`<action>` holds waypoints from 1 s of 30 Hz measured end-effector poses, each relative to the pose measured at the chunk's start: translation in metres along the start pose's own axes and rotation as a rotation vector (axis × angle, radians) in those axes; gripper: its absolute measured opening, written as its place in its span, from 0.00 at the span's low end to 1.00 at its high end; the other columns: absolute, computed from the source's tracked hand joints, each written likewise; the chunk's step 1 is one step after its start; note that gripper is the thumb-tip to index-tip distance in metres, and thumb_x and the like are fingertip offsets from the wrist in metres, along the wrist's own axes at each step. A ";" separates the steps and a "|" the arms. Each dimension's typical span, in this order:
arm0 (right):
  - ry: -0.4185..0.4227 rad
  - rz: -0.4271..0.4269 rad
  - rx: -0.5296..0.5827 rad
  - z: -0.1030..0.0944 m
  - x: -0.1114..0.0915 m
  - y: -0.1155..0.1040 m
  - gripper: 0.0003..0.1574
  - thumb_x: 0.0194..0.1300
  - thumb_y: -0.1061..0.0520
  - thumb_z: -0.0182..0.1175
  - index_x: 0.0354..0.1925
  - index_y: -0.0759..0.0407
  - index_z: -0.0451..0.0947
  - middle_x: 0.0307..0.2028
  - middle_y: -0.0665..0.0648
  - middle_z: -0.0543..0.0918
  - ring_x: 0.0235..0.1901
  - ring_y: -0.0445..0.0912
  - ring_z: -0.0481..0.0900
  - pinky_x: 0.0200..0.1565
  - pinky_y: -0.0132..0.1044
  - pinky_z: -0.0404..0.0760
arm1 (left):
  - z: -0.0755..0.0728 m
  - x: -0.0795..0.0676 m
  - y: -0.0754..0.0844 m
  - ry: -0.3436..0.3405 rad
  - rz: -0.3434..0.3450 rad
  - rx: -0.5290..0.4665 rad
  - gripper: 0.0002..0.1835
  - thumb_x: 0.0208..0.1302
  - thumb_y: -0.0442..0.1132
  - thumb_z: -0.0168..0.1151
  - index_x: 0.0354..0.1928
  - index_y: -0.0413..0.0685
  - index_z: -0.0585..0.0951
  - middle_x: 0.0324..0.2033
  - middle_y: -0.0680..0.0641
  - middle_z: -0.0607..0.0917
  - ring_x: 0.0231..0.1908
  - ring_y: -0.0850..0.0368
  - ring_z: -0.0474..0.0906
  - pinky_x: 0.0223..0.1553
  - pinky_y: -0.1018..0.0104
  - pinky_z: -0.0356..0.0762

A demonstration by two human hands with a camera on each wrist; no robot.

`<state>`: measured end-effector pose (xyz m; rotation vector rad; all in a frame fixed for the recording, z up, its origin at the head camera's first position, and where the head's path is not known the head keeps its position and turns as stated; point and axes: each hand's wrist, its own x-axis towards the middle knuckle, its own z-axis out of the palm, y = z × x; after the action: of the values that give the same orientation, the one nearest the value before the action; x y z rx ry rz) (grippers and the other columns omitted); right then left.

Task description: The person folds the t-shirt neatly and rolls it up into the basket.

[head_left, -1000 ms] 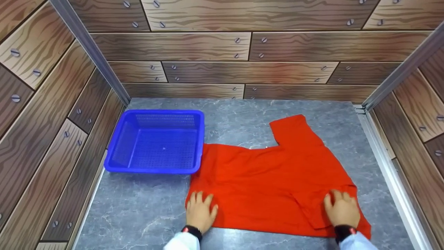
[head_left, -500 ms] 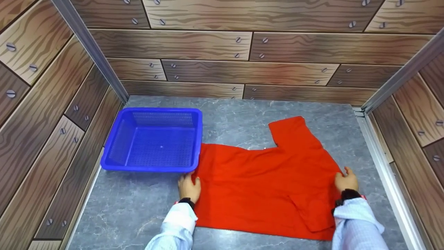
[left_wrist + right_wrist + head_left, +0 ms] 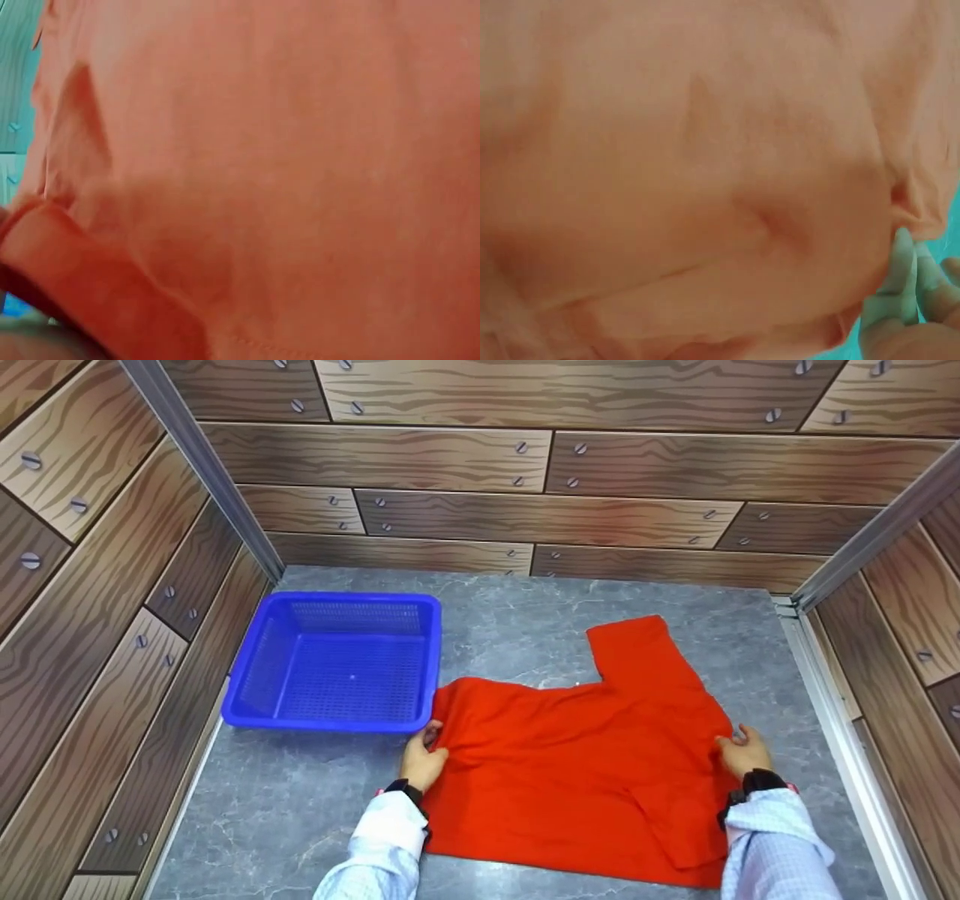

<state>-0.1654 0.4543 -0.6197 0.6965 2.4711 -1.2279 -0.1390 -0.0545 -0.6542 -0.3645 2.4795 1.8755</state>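
A red T-shirt (image 3: 555,765) lies spread sideways on the grey floor surface, one sleeve stretched out toward the back and the other folded in over its front. My left hand (image 3: 422,761) grips the hem end on the left, close by the basket's corner. At the collar end my right hand (image 3: 746,754) pinches the edge of the cloth. The right wrist view shows the right hand's fingers (image 3: 900,277) against gathered fabric. In the left wrist view the shirt fills most of the picture, its edge curling up at lower left, with only a sliver of the hand visible.
A blue plastic basket (image 3: 433,660) with mesh sides stands at the left, its right side against the shirt's hem. Wood-patterned walls (image 3: 450,517) enclose the back and both sides. A metal rail (image 3: 825,682) runs along the right edge.
Both hands, earlier flat on the shirt near its front edge, have moved to its two ends and taken hold there. The hem by the left hand now bunches and lifts slightly.
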 end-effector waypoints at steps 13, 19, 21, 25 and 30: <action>0.145 -0.011 0.129 0.015 0.001 -0.021 0.38 0.73 0.53 0.47 0.72 0.74 0.53 0.64 0.78 0.67 0.32 0.30 0.82 0.38 0.20 0.74 | 0.004 0.002 -0.001 -0.121 0.027 0.031 0.30 0.57 0.26 0.59 0.64 0.29 0.71 0.50 0.28 0.82 0.53 0.37 0.78 0.50 0.59 0.78; 0.181 -0.025 0.214 0.017 0.005 -0.026 0.40 0.71 0.49 0.53 0.71 0.70 0.57 0.42 0.58 0.83 0.23 0.20 0.71 0.33 0.17 0.72 | 0.012 0.002 0.002 -0.012 0.182 0.231 0.08 0.52 0.27 0.65 0.34 0.37 0.77 0.38 0.38 0.83 0.43 0.42 0.79 0.48 0.56 0.75; 0.203 -0.086 0.113 0.020 0.006 -0.027 0.39 0.69 0.48 0.56 0.68 0.71 0.63 0.34 0.58 0.84 0.24 0.27 0.75 0.34 0.23 0.74 | 0.014 0.002 0.002 -0.040 0.257 0.258 0.10 0.45 0.24 0.64 0.28 0.40 0.73 0.40 0.37 0.81 0.45 0.42 0.78 0.48 0.56 0.75; 0.183 -0.215 -0.223 0.032 0.005 -0.028 0.36 0.68 0.45 0.57 0.62 0.70 0.70 0.44 0.75 0.83 0.38 0.60 0.83 0.45 0.47 0.79 | 0.019 -0.001 0.000 -0.134 0.315 0.309 0.10 0.43 0.29 0.67 0.23 0.40 0.72 0.60 0.25 0.71 0.61 0.29 0.69 0.60 0.42 0.70; 0.157 -0.271 -0.447 0.047 0.004 -0.037 0.26 0.71 0.51 0.51 0.58 0.67 0.75 0.54 0.77 0.77 0.52 0.74 0.75 0.52 0.63 0.74 | 0.024 -0.003 0.002 -0.157 0.296 0.315 0.09 0.55 0.36 0.67 0.23 0.41 0.79 0.68 0.18 0.57 0.66 0.21 0.60 0.66 0.36 0.62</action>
<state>-0.1868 0.3984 -0.6249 0.3575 2.9007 -0.6686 -0.1401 -0.0303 -0.6583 0.1579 2.7738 1.4777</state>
